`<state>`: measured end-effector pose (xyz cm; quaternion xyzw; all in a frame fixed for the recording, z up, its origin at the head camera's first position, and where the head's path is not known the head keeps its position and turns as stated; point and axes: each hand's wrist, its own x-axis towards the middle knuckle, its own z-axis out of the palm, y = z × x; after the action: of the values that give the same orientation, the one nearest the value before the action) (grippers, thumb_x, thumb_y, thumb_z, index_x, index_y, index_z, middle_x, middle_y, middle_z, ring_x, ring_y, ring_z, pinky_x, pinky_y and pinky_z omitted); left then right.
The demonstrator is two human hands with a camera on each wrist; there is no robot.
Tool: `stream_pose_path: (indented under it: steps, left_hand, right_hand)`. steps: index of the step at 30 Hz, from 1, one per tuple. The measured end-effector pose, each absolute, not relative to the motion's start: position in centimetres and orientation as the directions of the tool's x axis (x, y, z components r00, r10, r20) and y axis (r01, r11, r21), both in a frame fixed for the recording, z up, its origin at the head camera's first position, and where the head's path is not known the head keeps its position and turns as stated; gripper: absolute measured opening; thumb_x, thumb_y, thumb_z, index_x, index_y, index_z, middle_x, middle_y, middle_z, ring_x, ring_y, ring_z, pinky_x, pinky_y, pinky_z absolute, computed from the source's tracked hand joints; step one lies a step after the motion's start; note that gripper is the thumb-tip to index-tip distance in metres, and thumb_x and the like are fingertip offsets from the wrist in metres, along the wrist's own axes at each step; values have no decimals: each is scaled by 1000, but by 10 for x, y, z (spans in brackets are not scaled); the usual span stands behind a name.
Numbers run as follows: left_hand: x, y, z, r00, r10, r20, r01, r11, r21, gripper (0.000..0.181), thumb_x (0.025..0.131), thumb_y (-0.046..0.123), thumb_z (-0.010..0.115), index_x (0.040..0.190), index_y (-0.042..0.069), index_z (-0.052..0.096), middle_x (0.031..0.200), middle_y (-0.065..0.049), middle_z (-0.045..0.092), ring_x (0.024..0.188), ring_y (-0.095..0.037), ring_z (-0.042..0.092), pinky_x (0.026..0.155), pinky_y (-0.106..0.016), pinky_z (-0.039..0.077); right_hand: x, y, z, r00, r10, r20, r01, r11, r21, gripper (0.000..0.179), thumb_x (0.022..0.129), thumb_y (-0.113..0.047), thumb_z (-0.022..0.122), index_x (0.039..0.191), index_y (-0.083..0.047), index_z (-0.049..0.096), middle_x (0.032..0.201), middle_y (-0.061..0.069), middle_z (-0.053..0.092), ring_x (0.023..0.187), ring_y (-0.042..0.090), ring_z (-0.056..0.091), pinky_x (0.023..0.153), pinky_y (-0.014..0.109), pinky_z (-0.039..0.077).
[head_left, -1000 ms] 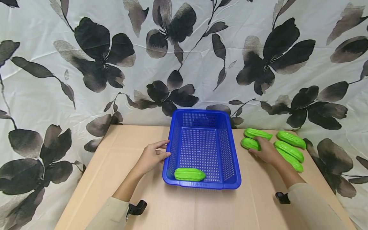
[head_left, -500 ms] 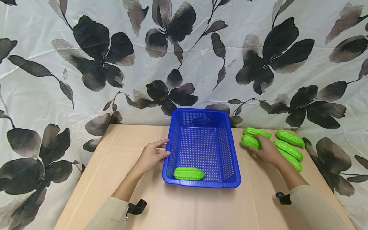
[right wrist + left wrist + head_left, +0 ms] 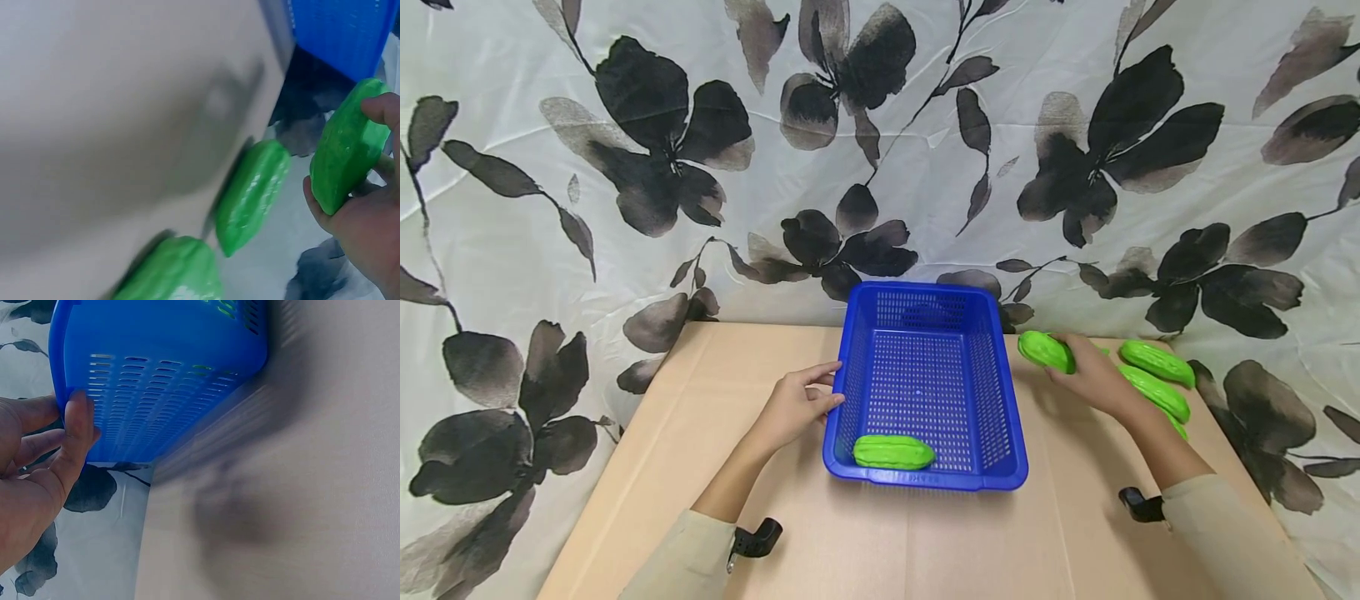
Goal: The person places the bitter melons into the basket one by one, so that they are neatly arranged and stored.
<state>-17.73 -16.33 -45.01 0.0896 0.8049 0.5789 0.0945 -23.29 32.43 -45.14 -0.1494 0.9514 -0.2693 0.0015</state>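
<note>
My right hand (image 3: 1092,377) grips a bright green, ridged bitter melon (image 3: 1047,352) and holds it up beside the basket's right side. In the right wrist view, thumb and fingers wrap this bitter melon (image 3: 350,147), well above the table. A blue perforated plastic basket (image 3: 1013,417) stands in the middle, with one bitter melon (image 3: 893,452) lying across its near end. At its left side, my left hand (image 3: 793,408) holds the rim. The left wrist view shows the left hand (image 3: 47,456) with fingertips on both sides of the basket's edge.
Several more bitter melons lie at the table's right: one (image 3: 1157,363) at the back, another (image 3: 1156,392) nearer, others partly behind my right hand and wrist. A floral cloth (image 3: 940,167) hangs along the back edge of the light wooden table (image 3: 970,542).
My right hand has lifted the bitter melon off the table, bringing it up and slightly left. The left hand and basket stay where they were.
</note>
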Motion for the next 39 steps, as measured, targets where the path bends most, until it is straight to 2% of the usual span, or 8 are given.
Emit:
stream_pose_path:
  steps: [3,8,14,21,29,35,39]
  left_hand:
    - [-178,-164,-450,-966,252,-51,34,321,947,56,94,0,73,146,-4,54,123,-29,64,74,-17,72,63,-42,67]
    - [-179,-163,-448,-965,257,-55,33,327,945,56,94,0,73,146,-4,54,123,-29,65,77,-17,73,64,-45,67]
    - [-179,-162,-446,-965,258,-52,38,331,943,56,93,-2,72,146,-5,54,121,-28,65,77,-18,73,65,-46,66]
    - [-179,-162,-446,-965,257,-59,31,331,943,56,94,-1,73,146,-5,53,122,-29,64,78,-18,73,68,-52,65]
    - [-178,-162,-445,-966,253,-60,30,338,941,56,94,0,73,146,-4,54,123,-29,64,77,-18,73,63,-40,67]
    - [-178,-162,-445,-964,261,-57,35,336,941,56,94,0,73,146,-5,53,123,-29,64,78,-18,73,63,-38,67]
    - [-177,-162,-445,-963,263,-58,34,335,942,56,94,-1,73,146,-5,53,122,-29,64,78,-18,73,62,-38,67]
  right_hand:
    - [-236,317,-442,-954,-292,65,-282,803,-526,58,93,-12,72,140,11,48,127,29,57,106,38,55,84,50,47]
    - [-238,307,-426,-959,-284,21,-249,797,-550,60,96,-15,69,145,9,44,135,28,54,114,39,53,92,52,47]
    - [-242,294,-409,-933,-355,51,-326,779,-536,60,96,-12,71,144,11,45,136,31,53,116,41,53,93,56,47]
    - [-251,273,-388,-919,-393,9,-337,775,-535,59,96,-12,72,145,7,44,132,25,57,109,36,57,90,50,51]
    - [-258,239,-374,-873,-487,-32,-397,747,-533,57,94,-14,77,140,3,49,126,19,62,106,31,60,92,48,56]
    - [-262,220,-375,-850,-523,-65,-417,743,-524,58,90,-22,83,136,-3,53,121,14,65,99,25,61,84,39,57]
    - [-264,209,-376,-845,-529,-80,-423,752,-506,61,85,-26,87,133,-5,56,119,14,67,95,24,61,81,37,57]
